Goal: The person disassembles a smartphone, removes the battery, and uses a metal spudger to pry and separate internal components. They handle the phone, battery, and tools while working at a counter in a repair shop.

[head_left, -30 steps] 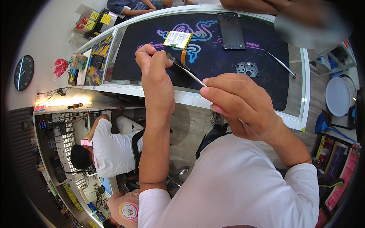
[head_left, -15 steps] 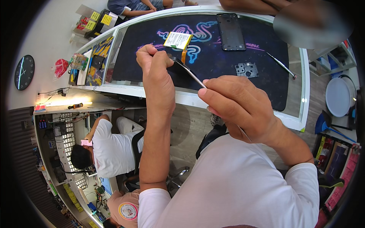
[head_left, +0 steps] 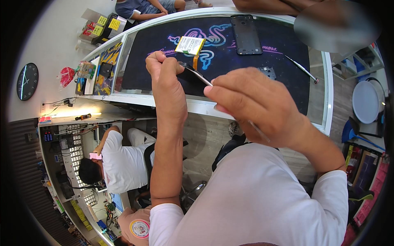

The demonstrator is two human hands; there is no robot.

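My left hand [head_left: 168, 90] grips a dark phone piece [head_left: 188, 70], seen edge-on above the mat. My right hand [head_left: 256, 108] holds a thin metal tool [head_left: 204, 80] against that piece, its other end poking out below my fingers. Behind lie a white-and-yellow battery [head_left: 190, 44] and an orange flex cable [head_left: 196, 62]. A black back cover [head_left: 246, 35], a small dark perforated plate [head_left: 266, 72], partly hidden by my right hand, and a slim screwdriver [head_left: 300, 67] rest on the dark mat [head_left: 135, 61].
The glass counter's white frame [head_left: 135, 99] surrounds the mat. A seated co-worker [head_left: 123, 164] in white works at the lower-left bench, another person [head_left: 135, 221] below. People's arms [head_left: 271, 6] rest along the far edge. Boxes [head_left: 102, 24] stand upper left, a grey round object [head_left: 365, 102] at right.
My right hand has shifted a little left and up along the tool, covering more of the small plate. My left hand keeps its grip; the whole view has shifted slightly.
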